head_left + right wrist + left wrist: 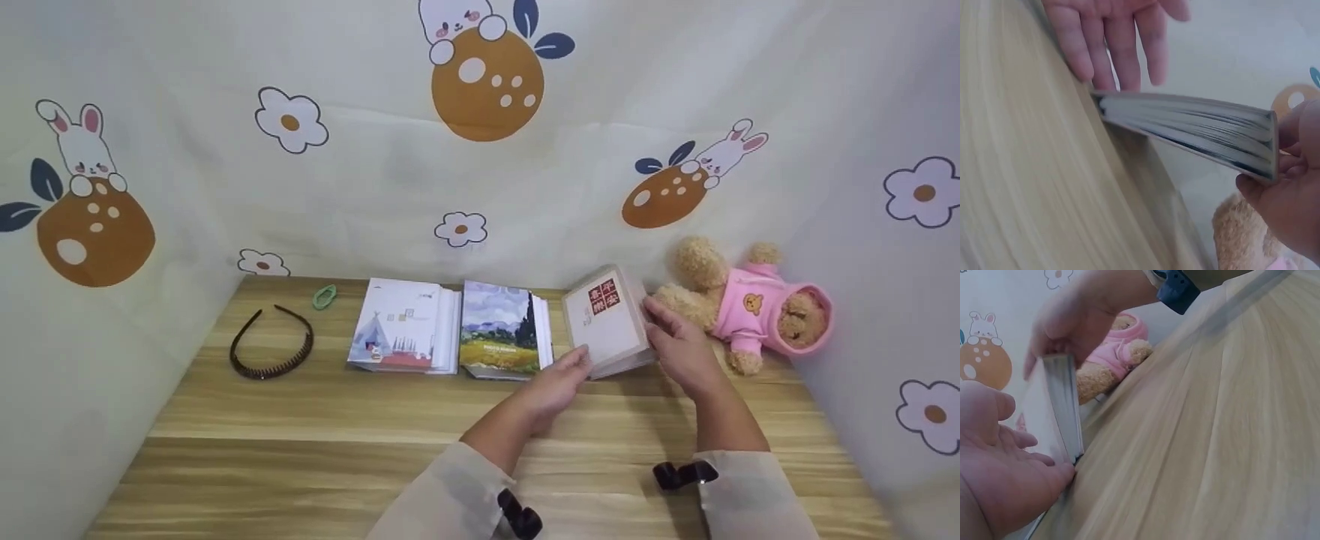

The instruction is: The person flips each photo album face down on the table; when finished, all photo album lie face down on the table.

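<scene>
A cream photo album (611,326) with red square characters on its cover leans tilted at the right of a row on the wooden table. My right hand (684,356) grips its right edge, thumb on one cover and fingers on the other in the right wrist view. My left hand (553,386) touches the lower left edge with fingers extended, palm turned to the album. Page edges (1190,126) face the right wrist camera. Just left stands an album with a painted landscape cover (499,330), and beyond it a white album with a tent picture (397,326).
A teddy bear in a pink hoodie (757,307) lies right of the held album, close to my right hand. At the left are a dark toothed headband (270,367) and a small green hair clip (325,297). Printed cloth (360,202) walls the table's back and sides.
</scene>
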Action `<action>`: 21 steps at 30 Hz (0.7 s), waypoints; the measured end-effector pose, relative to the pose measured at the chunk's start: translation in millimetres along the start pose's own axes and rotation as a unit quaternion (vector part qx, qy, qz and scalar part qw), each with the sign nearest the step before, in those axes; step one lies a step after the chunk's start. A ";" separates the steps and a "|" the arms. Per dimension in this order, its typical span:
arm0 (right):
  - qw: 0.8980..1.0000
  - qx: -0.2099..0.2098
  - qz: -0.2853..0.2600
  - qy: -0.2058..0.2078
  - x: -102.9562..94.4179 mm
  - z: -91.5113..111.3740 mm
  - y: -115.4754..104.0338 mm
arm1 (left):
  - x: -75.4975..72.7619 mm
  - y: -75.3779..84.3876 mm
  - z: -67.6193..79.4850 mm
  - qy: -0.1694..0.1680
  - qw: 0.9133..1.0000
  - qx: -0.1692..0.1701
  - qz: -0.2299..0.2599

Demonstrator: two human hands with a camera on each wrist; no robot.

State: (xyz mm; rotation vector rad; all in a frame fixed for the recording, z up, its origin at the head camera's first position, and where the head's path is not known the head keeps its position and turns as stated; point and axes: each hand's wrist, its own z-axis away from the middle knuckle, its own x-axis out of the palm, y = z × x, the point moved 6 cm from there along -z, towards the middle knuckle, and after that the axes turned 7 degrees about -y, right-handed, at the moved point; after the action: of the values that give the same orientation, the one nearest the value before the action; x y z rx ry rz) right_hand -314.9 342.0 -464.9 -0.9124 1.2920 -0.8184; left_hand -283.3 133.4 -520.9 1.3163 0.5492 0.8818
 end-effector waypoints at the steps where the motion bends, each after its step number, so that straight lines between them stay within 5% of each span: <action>1: 1.000 0.002 0.016 -0.003 -0.6 -0.6 3.2 | 0.0 1.6 1.2 0.003 1.000 -0.003 -0.007; 13: 0.980 0.067 0.175 -0.066 4.6 -3.1 28.6 | -4.0 16.7 11.4 0.046 0.996 -0.017 -0.081; 21: 0.982 0.056 0.177 -0.042 12.2 -4.2 6.8 | -23.6 26.7 18.9 0.069 0.996 0.010 -0.061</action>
State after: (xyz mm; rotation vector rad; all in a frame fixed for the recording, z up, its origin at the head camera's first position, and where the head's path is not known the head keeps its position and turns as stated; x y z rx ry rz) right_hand -317.8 333.5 -476.4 -0.5958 1.2740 -0.5606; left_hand -288.4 103.5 -494.3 1.2321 0.7414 0.8716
